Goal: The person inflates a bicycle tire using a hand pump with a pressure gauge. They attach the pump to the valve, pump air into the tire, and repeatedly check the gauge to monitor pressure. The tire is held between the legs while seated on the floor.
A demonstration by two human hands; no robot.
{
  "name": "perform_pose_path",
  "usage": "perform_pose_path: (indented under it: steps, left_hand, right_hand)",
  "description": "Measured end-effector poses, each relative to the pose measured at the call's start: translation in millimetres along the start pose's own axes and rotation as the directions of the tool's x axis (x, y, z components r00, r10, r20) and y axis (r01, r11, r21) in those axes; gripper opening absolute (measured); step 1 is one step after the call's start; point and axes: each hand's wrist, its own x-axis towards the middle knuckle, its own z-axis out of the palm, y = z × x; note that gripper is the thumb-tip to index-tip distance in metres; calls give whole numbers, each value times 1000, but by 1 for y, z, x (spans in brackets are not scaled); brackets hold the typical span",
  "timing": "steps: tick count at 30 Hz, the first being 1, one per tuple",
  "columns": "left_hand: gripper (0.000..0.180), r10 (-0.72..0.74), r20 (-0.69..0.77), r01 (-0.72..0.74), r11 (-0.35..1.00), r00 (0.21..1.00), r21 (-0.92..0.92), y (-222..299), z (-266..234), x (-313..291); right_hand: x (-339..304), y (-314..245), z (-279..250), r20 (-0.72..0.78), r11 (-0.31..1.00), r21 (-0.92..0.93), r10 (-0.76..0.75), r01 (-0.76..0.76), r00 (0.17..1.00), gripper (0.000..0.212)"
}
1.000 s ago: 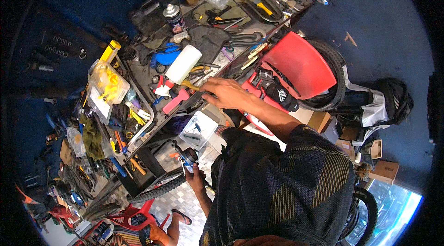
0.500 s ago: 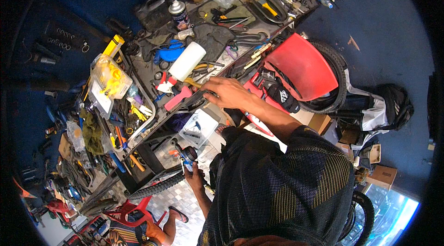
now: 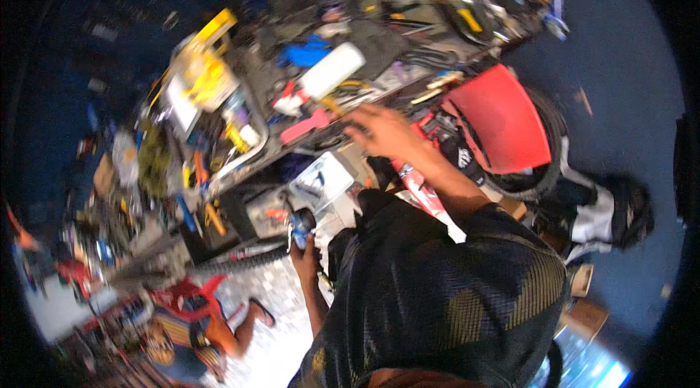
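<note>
My right hand (image 3: pixel 380 131) hovers at the front edge of the cluttered workbench, its fingers apart and slightly bent, with nothing visible in them. A pink tool (image 3: pixel 306 125) lies on the bench edge just left of its fingertips. Low at my left side, my left hand (image 3: pixel 305 251) grips a small blue-and-black object (image 3: pixel 300 226); motion blur hides its exact kind. Beyond that object sits a clear plastic tub (image 3: pixel 321 181) with dark pieces inside. A white spray bottle (image 3: pixel 332 71) with a red-and-white head lies on the bench behind the pink tool.
A red curved panel (image 3: pixel 503 122) and a bicycle tyre (image 3: pixel 555 133) stand to the right. A tray (image 3: pixel 244 158) of tools and yellow parts fills the bench's left. Another person (image 3: pixel 193 337) sits at lower left by a red chair (image 3: pixel 208 293).
The whole view has swung and blurred, so the bench appears shifted to the right. My right hand's fingers look more spread; my left hand still holds the blue-and-black object.
</note>
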Motion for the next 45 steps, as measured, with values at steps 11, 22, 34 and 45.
perform_pose_path:
  steps: [11, 22, 34, 45]
  left_hand:
    - [39, -29, -90, 22, 997, 996, -71, -22, -15, -16]
    - [41, -67, -182, 51, 995, 981, -91, -29, -22, -35]
    - [34, -65, -278, 19, 986, 958, -164, -46, -30, -44]
    - [39, -72, -325, 12, 983, 943, -182, -42, -29, -53]
  right_hand:
    - [23, -32, 14, 120, 993, 120, -16, 2, 993, 25]
    - [54, -57, 37, 197, 979, 171, -146, 112, 969, 23]
    - [85, -85, 62, 261, 957, 210, -252, 200, 932, 26]
    - [99, -104, 77, 302, 934, 244, -329, 261, 895, 26]
